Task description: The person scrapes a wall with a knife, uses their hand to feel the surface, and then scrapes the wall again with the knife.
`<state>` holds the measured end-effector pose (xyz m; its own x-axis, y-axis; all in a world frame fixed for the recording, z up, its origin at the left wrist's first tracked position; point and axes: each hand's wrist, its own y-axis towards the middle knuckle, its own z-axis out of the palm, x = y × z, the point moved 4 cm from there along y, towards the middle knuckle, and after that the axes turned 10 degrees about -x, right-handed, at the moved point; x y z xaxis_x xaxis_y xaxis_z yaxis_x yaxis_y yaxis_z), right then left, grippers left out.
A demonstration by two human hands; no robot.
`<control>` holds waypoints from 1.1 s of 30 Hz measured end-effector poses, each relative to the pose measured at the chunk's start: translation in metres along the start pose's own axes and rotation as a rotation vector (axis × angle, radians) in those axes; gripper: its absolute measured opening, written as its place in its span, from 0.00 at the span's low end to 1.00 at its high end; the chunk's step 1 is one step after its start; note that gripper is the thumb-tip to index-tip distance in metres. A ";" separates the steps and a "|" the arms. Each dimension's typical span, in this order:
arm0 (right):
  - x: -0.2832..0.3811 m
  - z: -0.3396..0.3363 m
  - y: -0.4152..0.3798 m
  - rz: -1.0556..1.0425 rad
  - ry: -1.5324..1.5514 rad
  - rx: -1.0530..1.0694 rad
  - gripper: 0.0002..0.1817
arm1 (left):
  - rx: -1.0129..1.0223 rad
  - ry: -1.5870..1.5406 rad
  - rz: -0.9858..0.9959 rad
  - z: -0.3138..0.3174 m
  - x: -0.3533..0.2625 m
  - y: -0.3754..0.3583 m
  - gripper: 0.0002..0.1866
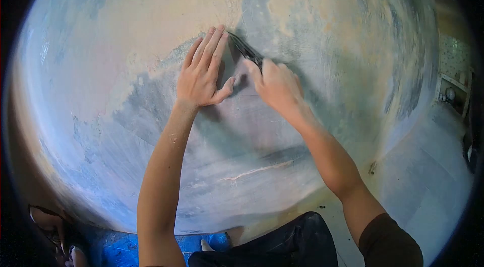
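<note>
A large, rounded surface (126, 30) with patchy cream, grey and blue coating fills most of the view. My left hand (202, 68) lies on it palm down, fingers stretched up and thumb apart, holding nothing. To its right, my right hand (278, 85) is closed around a slim dark hand tool (246, 48). The tool slants up and left, and its narrow end comes close to my left fingertips. My right fingers hide its handle, so I cannot make out its exact kind. Shadows of both hands fall on the coating.
Below the surface lies a blue sheet or floor (118, 249). My dark-clothed leg (297, 239) is at the bottom. A second pale surface (428, 171) stands at right, with a shelf (454, 83) behind it. At lower left, part of another person (48, 219) seems to show.
</note>
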<state>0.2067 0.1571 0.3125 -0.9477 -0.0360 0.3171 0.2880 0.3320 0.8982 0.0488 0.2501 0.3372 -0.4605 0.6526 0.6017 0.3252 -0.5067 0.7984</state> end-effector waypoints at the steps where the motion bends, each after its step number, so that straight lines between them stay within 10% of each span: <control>1: -0.009 0.002 -0.008 0.010 0.000 -0.008 0.33 | -0.032 0.001 -0.010 -0.001 0.001 -0.001 0.44; 9: -0.094 0.012 -0.123 0.225 0.497 -0.156 0.23 | -0.087 0.107 -0.214 0.004 0.014 -0.004 0.40; 13: -0.147 0.060 -0.260 0.827 1.650 0.462 0.19 | 0.082 0.306 -0.214 0.010 0.012 0.002 0.37; 22: -0.148 0.130 -0.491 0.962 1.371 1.283 0.16 | 0.064 0.407 -0.192 0.018 0.006 0.011 0.38; 29: -0.167 0.160 -0.531 0.606 1.208 1.139 0.14 | 0.069 0.491 -0.209 0.027 0.003 0.021 0.37; 33: -0.176 0.164 -0.535 0.913 1.162 1.367 0.14 | 0.018 0.432 -0.225 0.024 0.006 0.012 0.36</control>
<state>0.1968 0.1404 -0.2741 0.0723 0.2367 0.9689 -0.2644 0.9412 -0.2102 0.0697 0.2613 0.3506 -0.8202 0.4496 0.3536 0.1909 -0.3676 0.9102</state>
